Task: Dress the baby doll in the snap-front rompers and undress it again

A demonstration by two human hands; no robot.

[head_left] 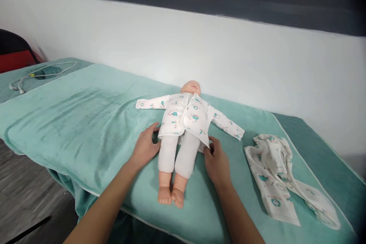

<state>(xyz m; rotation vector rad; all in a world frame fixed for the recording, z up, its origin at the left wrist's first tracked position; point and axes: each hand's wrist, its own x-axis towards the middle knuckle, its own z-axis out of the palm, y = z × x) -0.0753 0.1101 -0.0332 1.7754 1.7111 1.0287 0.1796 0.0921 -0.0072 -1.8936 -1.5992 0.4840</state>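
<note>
A baby doll (167, 154) lies on its back with its feet toward me, its head at the wall side. It wears a white printed baby jacket (197, 116) with the sleeves spread out and the front overlapping at the middle. White cloth covers its legs down to the shins; the feet are bare. At the doll's left-hand side in view, my left hand (145, 145) is open, thumb and fingers apart beside the jacket's hem. My right hand (219, 162) has its thumb and fingers closed on the jacket's lower right corner; the fingertips are partly hidden.
Crumpled white printed baby clothing (274, 175) lies to the right on the green sheet (85, 122). A coiled white cable (42, 74) rests at the far left. Behind the bed stand a white wall (128, 38) and a dark window frame (200, 2).
</note>
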